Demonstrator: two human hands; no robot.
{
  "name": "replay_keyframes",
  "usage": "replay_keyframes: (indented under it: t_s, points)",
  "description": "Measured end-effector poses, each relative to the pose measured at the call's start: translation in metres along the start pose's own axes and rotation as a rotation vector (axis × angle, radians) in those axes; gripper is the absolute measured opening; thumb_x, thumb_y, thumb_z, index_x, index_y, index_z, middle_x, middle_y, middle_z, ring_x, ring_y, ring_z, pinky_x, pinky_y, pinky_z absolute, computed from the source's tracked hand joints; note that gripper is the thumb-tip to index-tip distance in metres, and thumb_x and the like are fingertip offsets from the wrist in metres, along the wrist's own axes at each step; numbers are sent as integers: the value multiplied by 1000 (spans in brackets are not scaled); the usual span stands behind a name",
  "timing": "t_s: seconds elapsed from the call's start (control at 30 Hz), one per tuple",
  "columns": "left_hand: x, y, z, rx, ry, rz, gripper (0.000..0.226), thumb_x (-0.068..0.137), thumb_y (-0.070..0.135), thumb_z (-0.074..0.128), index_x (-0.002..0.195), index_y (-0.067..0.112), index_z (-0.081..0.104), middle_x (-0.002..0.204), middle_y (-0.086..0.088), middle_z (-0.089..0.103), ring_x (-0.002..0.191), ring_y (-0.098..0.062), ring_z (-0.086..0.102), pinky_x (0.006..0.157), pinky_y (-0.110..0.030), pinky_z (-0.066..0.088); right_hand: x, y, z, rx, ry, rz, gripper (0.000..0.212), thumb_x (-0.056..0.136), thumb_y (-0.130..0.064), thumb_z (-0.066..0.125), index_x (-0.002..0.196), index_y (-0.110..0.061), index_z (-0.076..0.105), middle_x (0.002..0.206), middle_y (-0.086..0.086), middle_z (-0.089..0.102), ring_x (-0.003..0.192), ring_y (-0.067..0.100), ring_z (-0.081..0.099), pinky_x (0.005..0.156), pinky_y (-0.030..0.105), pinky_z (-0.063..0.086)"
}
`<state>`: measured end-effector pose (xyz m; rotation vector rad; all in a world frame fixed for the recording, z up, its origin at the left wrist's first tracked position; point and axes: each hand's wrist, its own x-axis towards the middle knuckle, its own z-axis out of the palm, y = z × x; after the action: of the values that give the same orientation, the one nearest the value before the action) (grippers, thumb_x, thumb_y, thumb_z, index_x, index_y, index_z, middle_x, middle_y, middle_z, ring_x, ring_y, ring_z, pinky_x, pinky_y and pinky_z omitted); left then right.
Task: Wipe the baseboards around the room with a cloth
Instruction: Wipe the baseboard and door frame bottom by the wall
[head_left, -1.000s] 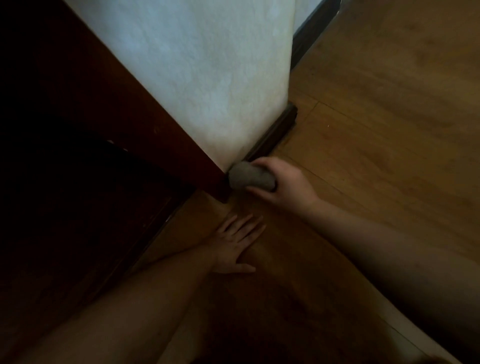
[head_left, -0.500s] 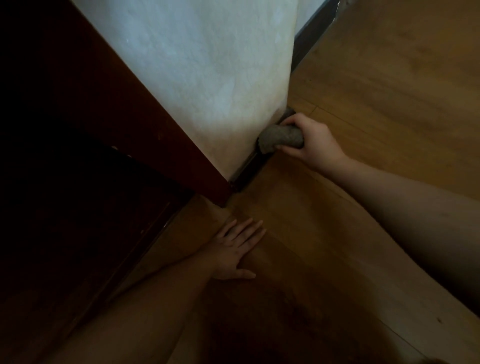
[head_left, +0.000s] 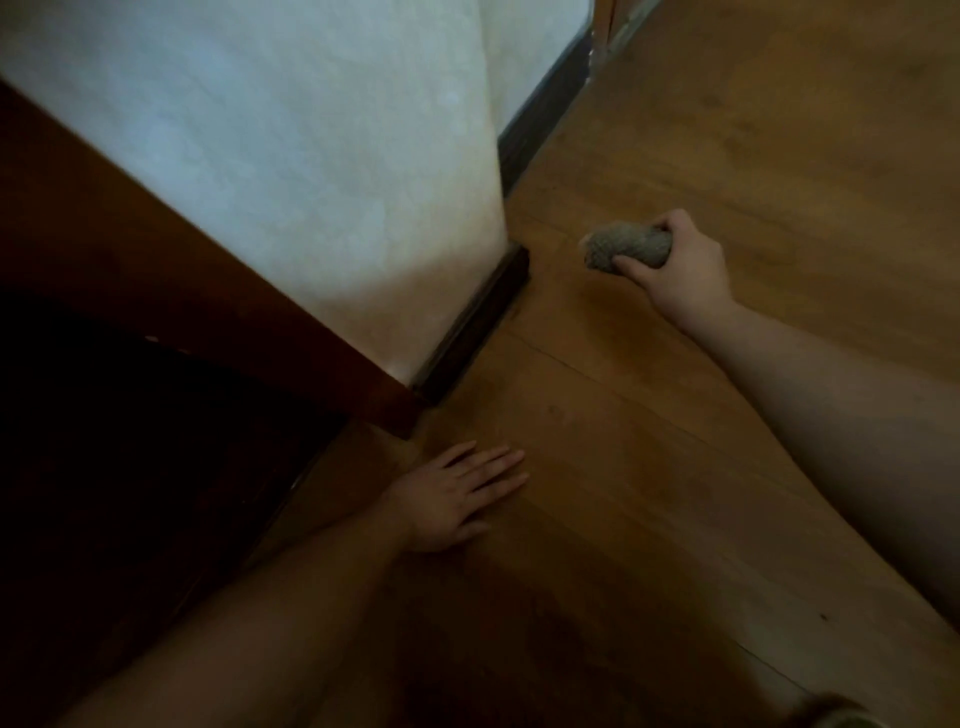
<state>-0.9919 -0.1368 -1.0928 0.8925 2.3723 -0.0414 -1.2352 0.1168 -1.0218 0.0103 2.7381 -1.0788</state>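
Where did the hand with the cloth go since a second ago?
The right hand slid the cloth along the short baseboard, from the end by the door frame to the wall corner, then lifted off; it now holds the cloth over the floor, apart from the wall. It kept its grip throughout. The left hand stayed flat on the floor.

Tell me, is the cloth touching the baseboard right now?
No, the right hand holds the cloth over the floor, clear of the baseboard.
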Motion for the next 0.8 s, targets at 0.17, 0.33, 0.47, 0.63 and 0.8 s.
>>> replay_keyframes:
  t_s: [0.17,0.33,0.47,0.63,0.8]
  points:
    - [50,-12,-43,-37,128,-128,67,105,54,23,157,33,-14,160,6,-29,146,-10,-26,118,-36,-14,-36,43,-14,57,-29,120,53,87,-39,73,129,-18,48,129,9,56,114,29,57,95,39,50]
    - [95,-19,-81,-77,158,-284,58,104,57,10,158,39,-2,165,5,-19,151,-14,-19,120,-37,-13,-58,71,-30,62,-14,172,55,87,-38,73,132,-19,49,132,8,57,116,27,56,95,36,49]
    - [108,-19,-99,-46,248,-368,54,105,52,8,157,37,13,168,0,-4,153,-18,-9,121,-38,-8,-65,80,-38,98,18,147,53,85,-36,75,131,-20,52,130,7,58,116,25,57,94,33,48]
    - [118,-26,-102,-37,285,-418,52,106,49,14,157,36,17,168,-1,5,154,-20,0,123,-39,-2,-58,77,-32,135,37,109,54,86,-36,75,132,-20,52,131,5,58,115,24,57,93,30,49]
    - [127,-37,-93,-92,295,-434,58,107,47,25,158,34,0,168,0,-1,154,-18,-1,122,-37,0,-40,69,-23,161,16,85,53,84,-39,76,129,-23,53,128,3,60,113,22,58,96,35,51]
